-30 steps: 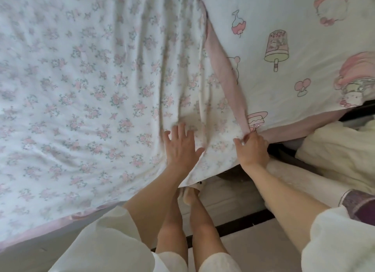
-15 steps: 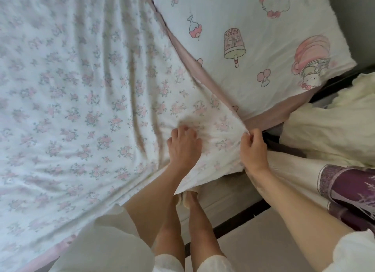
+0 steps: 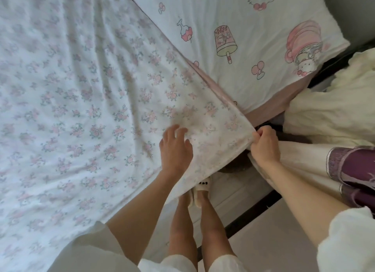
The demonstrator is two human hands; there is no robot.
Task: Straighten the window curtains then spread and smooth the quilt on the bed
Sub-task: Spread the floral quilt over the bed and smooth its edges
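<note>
The white quilt point(image 3: 85, 93) with small pink flowers covers most of the bed and fills the left of the view. Its near corner hangs past the bed's edge. My right hand point(image 3: 263, 146) is shut on that corner and holds it taut. My left hand point(image 3: 175, 148) lies on the quilt just left of the corner, fingers spread and slightly curled. Long creases run up the quilt away from my hands. A cream and purple curtain point(image 3: 316, 170) hangs at the right, behind my right forearm.
A white sheet point(image 3: 253, 28) with pink cartoon prints and a pink border lies under the quilt at the upper right. Crumpled cream fabric point(image 3: 334, 93) sits beside the bed. My legs and slippers point(image 3: 199, 192) stand on the pale floor by the bed's edge.
My right hand has pulled the quilt's corner further right and tauter. My left hand has lifted its fingers and slid slightly right. The view has swung left, showing more of the curtain.
</note>
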